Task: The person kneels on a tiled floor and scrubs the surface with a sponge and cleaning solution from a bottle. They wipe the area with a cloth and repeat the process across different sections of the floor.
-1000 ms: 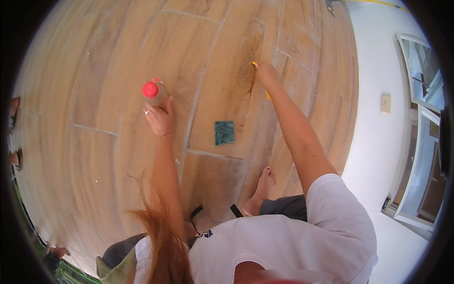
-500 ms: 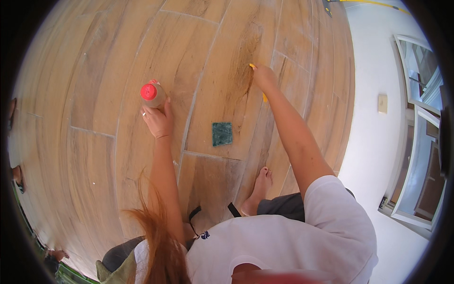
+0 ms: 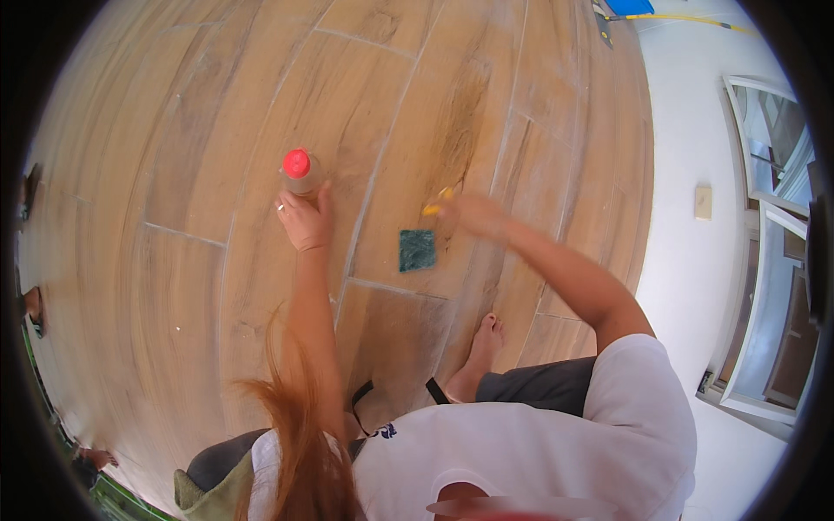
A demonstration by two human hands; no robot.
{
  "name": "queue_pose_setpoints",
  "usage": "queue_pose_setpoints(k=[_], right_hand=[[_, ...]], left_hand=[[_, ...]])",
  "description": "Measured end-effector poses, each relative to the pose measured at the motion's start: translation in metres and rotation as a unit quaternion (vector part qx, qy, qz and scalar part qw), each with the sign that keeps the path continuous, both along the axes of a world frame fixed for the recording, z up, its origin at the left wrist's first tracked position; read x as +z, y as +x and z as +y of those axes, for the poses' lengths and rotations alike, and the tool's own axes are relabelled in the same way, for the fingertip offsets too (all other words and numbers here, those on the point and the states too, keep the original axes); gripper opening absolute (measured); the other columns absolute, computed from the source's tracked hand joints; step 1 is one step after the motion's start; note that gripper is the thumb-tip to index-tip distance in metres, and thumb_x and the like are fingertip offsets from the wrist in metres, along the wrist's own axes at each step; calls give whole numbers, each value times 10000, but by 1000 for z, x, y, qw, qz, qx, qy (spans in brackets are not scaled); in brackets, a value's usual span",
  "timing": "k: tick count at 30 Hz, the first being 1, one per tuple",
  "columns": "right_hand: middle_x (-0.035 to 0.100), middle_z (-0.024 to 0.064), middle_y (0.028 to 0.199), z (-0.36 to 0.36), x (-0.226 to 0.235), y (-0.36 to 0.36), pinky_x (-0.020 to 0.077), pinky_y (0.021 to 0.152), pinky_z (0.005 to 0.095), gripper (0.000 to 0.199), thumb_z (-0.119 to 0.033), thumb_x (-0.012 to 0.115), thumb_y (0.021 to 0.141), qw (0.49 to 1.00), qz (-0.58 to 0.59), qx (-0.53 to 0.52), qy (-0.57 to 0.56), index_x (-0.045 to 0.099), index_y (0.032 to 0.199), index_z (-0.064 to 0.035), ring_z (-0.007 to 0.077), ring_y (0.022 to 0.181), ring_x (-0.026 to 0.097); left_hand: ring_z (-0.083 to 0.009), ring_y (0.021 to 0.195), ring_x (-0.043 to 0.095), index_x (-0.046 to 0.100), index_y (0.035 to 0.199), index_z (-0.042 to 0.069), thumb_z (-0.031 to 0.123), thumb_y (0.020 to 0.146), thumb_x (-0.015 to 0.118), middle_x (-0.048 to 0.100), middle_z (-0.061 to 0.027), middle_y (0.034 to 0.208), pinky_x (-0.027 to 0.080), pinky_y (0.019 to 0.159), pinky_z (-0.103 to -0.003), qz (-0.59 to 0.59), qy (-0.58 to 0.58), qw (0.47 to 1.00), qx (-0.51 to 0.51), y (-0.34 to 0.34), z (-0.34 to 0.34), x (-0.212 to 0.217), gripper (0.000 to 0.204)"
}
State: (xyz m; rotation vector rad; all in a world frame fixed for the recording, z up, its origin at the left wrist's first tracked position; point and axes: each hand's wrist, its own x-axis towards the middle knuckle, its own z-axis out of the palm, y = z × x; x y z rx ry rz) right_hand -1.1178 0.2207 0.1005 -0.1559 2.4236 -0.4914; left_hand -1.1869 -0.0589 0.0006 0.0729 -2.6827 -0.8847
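Note:
On the wood-look tile floor [image 3: 287,78] stands a clear plastic bottle [image 3: 306,184] with a red cap. My left hand [image 3: 304,224] is closed round its lower side, a ring on one finger. My right hand [image 3: 473,214], blurred by motion, grips a slim yellow tool [image 3: 437,202]; its kind is not clear. Just below that tool, a square dark green scouring pad [image 3: 417,250] lies flat. A dark brown stain [image 3: 460,148] runs along the tile beyond my right hand.
A white wall [image 3: 673,156] with glass windows [image 3: 764,321] borders the floor on the right. A yellow pole [image 3: 686,16] and a blue object [image 3: 630,7] are at the far right. Other people's feet [image 3: 35,308] show at the left rim. My bare foot [image 3: 478,352] is near.
My right hand has come nearer with the yellow tool, from the stain towards the scouring pad. My left hand stays on the bottle. The view has shifted slightly.

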Motion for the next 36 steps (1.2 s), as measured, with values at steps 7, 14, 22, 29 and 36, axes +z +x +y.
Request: queue_pose_setpoints(k=[7, 14, 22, 29, 36], right_hand=[[615, 158, 884, -21, -25, 9, 454, 659, 367, 352, -399, 382, 894, 990, -14, -136, 42, 554, 1102, -173, 271, 793, 599], [587, 197, 1003, 134, -67, -92, 461, 710, 445, 402, -291, 395, 905, 957, 195, -167, 132, 380, 1291, -181, 356, 858, 585], [567, 187, 1061, 58, -64, 9, 453, 757, 425, 402, -265, 386, 905, 990, 142, -22, -5, 374, 1305, -227, 346, 922, 564], [607, 168, 849, 61, -72, -22, 455, 702, 408, 374, -310, 333, 928, 960, 224, -167, 3, 439, 1252, -156, 301, 761, 590], [597, 180, 993, 53, -63, 59, 445, 769, 419, 406, -314, 328, 918, 998, 61, -5, 20, 399, 1291, -169, 315, 900, 579]], left_hand=[[-397, 938, 443, 439, 964, -68, 404, 752, 627, 501, -235, 947, 375, 808, -471, -1, -8, 1000, -5, 4, -8, 8, 550], [-408, 962, 439, 435, 990, -74, 401, 748, 631, 504, -241, 962, 370, 826, -469, -15, 20, 1000, -17, 2, 15, 5, 568], [-397, 973, 433, 416, 1031, -73, 395, 747, 633, 490, -239, 1012, 359, 850, -465, -23, -9, 1000, -15, 4, -3, 2, 589], [-383, 942, 450, 433, 1028, -59, 351, 716, 676, 494, -226, 993, 370, 832, -451, -32, 91, 995, -37, 3, 6, 9, 569], [-306, 905, 528, 497, 1051, 1, 248, 707, 697, 554, -159, 985, 426, 756, -387, 30, 124, 991, -29, 19, -7, 24, 468]])
